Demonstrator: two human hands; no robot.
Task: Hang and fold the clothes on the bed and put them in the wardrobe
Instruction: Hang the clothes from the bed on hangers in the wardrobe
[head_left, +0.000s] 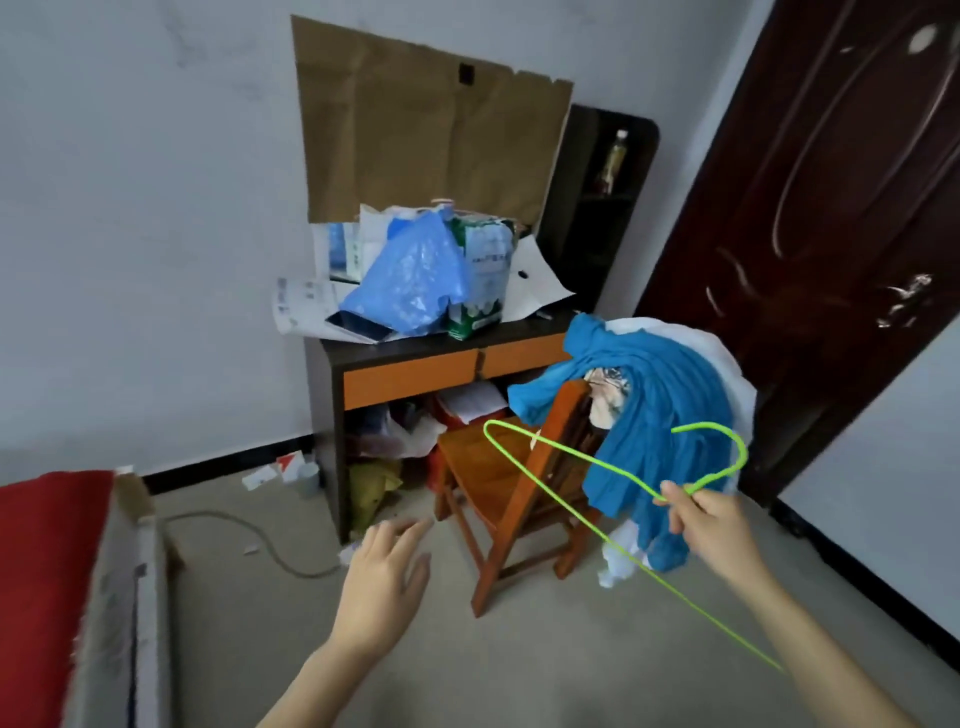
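Left hand (384, 577): empty, fingers straight and spread, palm down above the floor. I judge it is kept free to take the cloth.
Right hand (711, 530): fingers and thumb pinch the green wire hanger (597, 462) at its neck, just below the hook. Held there, the hanger's shoulders stick out free towards the chair.
Hanger: bare, nothing on it yet; its hook curves up in front of the blue cloth.
Bed (47, 525): at my lower left, red cover on top. I see no clothes on the part that shows.
Chair (498, 483): wooden, just ahead of the hanger, its back serving as a rack.
Blue garment (670, 395): bunched over the chair back and hanging down its far side, with white cloth (727, 353) under it. This looks like the piece I am to hang next.
Desk (410, 376): behind the chair against the wall, piled with bags and papers.
Wardrobe: not in sight, only a dark door (831, 208) to the right.
Progress: early, I judge. The garment needs spreading before the hanger goes in.
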